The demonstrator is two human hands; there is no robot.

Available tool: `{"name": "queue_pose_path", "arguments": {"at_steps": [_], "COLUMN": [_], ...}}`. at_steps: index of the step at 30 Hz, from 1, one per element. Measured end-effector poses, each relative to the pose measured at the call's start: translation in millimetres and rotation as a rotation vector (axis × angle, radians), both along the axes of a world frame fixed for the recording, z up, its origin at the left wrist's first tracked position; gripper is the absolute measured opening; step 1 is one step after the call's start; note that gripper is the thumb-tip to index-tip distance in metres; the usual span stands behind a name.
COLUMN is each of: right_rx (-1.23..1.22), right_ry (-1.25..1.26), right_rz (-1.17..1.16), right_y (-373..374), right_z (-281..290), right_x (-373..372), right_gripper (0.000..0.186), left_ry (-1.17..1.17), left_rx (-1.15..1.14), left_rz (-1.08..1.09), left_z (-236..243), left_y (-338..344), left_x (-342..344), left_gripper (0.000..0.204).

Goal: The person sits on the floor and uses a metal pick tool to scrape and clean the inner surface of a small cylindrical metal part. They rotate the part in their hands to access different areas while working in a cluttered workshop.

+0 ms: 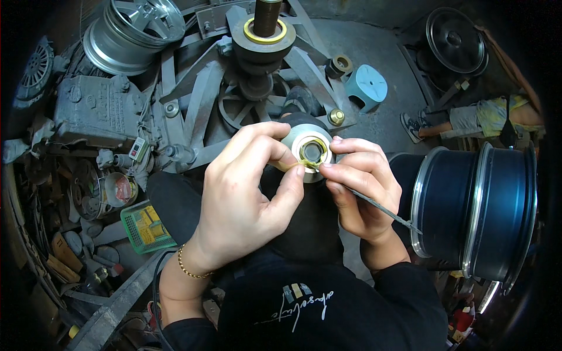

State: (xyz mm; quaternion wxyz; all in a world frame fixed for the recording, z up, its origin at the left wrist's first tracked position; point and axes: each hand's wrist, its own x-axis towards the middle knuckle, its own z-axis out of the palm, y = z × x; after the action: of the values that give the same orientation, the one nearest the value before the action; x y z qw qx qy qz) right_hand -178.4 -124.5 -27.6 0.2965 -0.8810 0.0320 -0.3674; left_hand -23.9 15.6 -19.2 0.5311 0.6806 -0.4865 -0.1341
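Note:
At the centre, over my lap, is a round pale metal part (291, 140) with a ring-shaped opening lined in yellow. My left hand (243, 190) pinches a thin yellowish strip (308, 165) at the opening's near edge, thumb against forefinger. On the other side, my right hand (369, 190) is closed on a slim dark-grey tool (383, 209), like a narrow file or rod. One end sticks out below the fingers toward the lower right. Its other end lies among my fingertips beside the strip; exactly where it touches is hidden.
A steel-framed machine (202, 96) with an upright shaft stands ahead. Dark wheel rims (448, 205) are stacked at right, and a silver rim (120, 44) is at upper left. A light-blue stool (369, 82), a green basket (137, 243) and another person's legs (453, 121) are nearby.

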Motion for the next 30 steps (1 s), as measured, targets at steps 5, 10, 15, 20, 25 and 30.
{"name": "queue_pose_path", "arguments": {"at_steps": [5, 10, 15, 20, 25, 30], "right_rx": [-0.022, -0.045, -0.053, -0.074, -0.103, -0.117], "right_ry": [-0.001, 0.009, 0.011, 0.027, 0.030, 0.041], "right_rz": [-0.014, -0.024, -0.021, -0.012, -0.004, 0.026], "right_y": [1.7, 2.9, 3.4, 2.7, 1.1, -3.0], "right_z": [0.7, 2.0, 1.1, 2.3, 2.4, 5.7], "right_x": [1.3, 1.5, 0.9, -0.2, -1.0, -0.4], "right_gripper": [0.028, 0.028, 0.029, 0.030, 0.032, 0.033], "left_ry": [-0.078, -0.096, -0.089, -0.095, -0.075, -0.063], "left_rx": [-0.005, 0.015, 0.011, 0.003, 0.006, 0.011], "left_rz": [-0.004, -0.004, -0.008, -0.014, -0.017, -0.015], "left_z": [3.2, 5.8, 6.2, 6.3, 6.4, 5.9], "left_y": [-3.5, -4.7, -5.9, -6.2, -7.0, -7.6], "left_x": [3.2, 3.4, 4.5, 6.8, 7.1, 8.5], "left_gripper": [0.009, 0.010, 0.010, 0.010, 0.010, 0.010]}}
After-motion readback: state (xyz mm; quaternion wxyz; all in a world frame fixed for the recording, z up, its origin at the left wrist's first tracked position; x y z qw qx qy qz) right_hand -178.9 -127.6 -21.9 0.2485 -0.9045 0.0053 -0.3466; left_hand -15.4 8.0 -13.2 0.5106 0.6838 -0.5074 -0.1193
